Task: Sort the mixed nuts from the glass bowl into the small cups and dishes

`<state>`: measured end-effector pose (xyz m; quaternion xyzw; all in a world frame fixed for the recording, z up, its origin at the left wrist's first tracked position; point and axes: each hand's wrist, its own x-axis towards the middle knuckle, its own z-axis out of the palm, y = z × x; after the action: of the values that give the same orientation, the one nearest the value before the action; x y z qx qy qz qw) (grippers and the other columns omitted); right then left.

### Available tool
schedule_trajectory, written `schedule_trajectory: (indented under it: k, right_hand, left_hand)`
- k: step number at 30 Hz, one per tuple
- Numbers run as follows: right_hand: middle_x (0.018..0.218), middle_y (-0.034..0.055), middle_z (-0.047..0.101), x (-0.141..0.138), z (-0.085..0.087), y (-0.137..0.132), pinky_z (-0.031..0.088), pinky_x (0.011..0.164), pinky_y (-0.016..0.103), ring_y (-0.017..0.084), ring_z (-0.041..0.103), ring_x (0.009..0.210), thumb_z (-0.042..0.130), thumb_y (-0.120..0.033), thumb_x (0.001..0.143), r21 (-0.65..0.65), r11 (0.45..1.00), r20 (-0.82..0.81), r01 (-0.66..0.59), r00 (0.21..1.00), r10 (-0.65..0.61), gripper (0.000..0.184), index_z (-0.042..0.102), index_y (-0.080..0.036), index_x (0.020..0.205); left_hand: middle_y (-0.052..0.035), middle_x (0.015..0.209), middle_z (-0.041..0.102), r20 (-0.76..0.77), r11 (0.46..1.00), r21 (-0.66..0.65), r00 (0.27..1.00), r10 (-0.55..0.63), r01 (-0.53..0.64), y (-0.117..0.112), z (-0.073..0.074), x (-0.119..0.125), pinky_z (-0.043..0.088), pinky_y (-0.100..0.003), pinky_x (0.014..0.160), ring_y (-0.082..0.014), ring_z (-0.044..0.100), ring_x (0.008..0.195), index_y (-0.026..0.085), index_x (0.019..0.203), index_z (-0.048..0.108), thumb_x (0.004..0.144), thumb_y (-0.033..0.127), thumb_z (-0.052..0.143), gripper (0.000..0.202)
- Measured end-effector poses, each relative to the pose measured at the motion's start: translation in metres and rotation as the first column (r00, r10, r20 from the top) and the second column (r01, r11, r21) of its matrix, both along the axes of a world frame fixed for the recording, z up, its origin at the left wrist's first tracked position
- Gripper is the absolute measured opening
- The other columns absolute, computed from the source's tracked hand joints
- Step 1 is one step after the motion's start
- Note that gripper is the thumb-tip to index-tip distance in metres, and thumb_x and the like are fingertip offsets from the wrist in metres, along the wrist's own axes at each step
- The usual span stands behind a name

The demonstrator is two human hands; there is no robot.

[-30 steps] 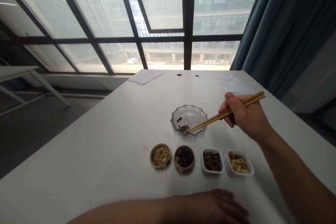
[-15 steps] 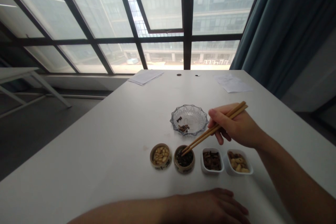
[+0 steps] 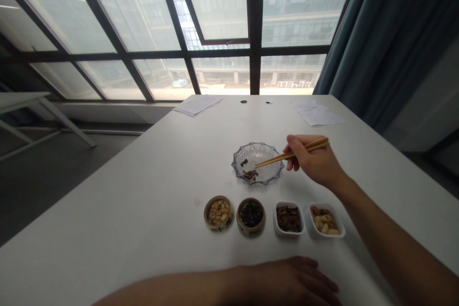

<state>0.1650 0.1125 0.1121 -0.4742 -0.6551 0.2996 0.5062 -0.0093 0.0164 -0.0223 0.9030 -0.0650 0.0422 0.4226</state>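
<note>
A white counter (image 3: 143,201) fills the middle of the view. Behind its far edge are big windows (image 3: 215,9) with dark frames, and a tall building shows through the glass. A blue-green curtain (image 3: 373,24) hangs on the right. A grey floor (image 3: 53,177) lies to the left of the counter, and a small white table (image 3: 21,98) stands there. Two sets of papers (image 3: 197,105) (image 3: 317,114) lie near the far edge of the counter.

The right hand (image 3: 310,160) is closed around a pair of wooden chopsticks (image 3: 290,155). They lie almost flat and point left and a little down. Their tips are close together and hang over a glass dish (image 3: 272,150) near the middle of the counter, just beside some dark bits of food (image 3: 250,174).

Four small bowls sit in a row nearer the person, below the dish. The open left hand (image 3: 287,284) rests on the near edge of the counter and holds nothing.
</note>
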Motion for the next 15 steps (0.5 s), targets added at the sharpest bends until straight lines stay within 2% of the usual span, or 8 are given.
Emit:
schedule_trajectory:
  k: [4,8,11,15]
  right_hand:
    - [0.058,0.0051,0.071,-0.006,-0.01,0.005,0.052,0.048,0.025,0.017,0.068,0.05,0.06,-0.057,0.101,-0.042,0.998,0.025,-0.05,0.998,0.051,0.05,0.071,-0.016,0.075]
    - [0.069,0.007,0.076,-0.01,-0.019,0.009,0.058,0.056,0.027,0.022,0.077,0.065,0.064,-0.054,0.099,-0.043,0.996,-0.009,-0.073,0.997,0.072,0.044,0.073,-0.016,0.079]
    - [0.079,0.0089,0.08,-0.012,-0.027,0.012,0.061,0.064,0.03,0.024,0.078,0.073,0.065,-0.051,0.099,-0.034,0.995,-0.014,-0.096,0.995,0.095,0.04,0.077,-0.016,0.084]
    - [0.082,0.0099,0.08,-0.016,-0.038,0.016,0.061,0.066,0.032,0.023,0.077,0.074,0.063,-0.046,0.1,-0.056,0.993,0.038,-0.102,0.994,0.104,0.039,0.079,-0.015,0.085]
  left_hand:
    - [-0.0125,0.154,0.057,0.034,1.0,0.012,0.999,-0.007,0.006,0.0,-0.002,-0.001,0.009,-0.033,0.133,-0.0214,0.038,0.155,0.007,0.139,0.059,0.106,0.024,0.039,0.043]
    - [-0.0132,0.153,0.058,0.058,1.0,0.024,0.998,-0.007,0.005,0.001,-0.004,-0.001,0.012,-0.038,0.133,-0.0225,0.04,0.154,0.007,0.138,0.059,0.104,0.021,0.039,0.042]
    - [-0.0138,0.152,0.059,0.065,1.0,0.018,0.998,-0.004,0.003,0.001,-0.005,0.0,0.014,-0.039,0.133,-0.0226,0.04,0.154,0.009,0.137,0.06,0.104,0.02,0.04,0.04]
    - [-0.0129,0.152,0.059,0.036,1.0,-0.011,0.999,0.004,-0.003,0.0,-0.005,0.0,0.014,-0.039,0.133,-0.0224,0.04,0.154,0.011,0.137,0.06,0.104,0.024,0.043,0.039]
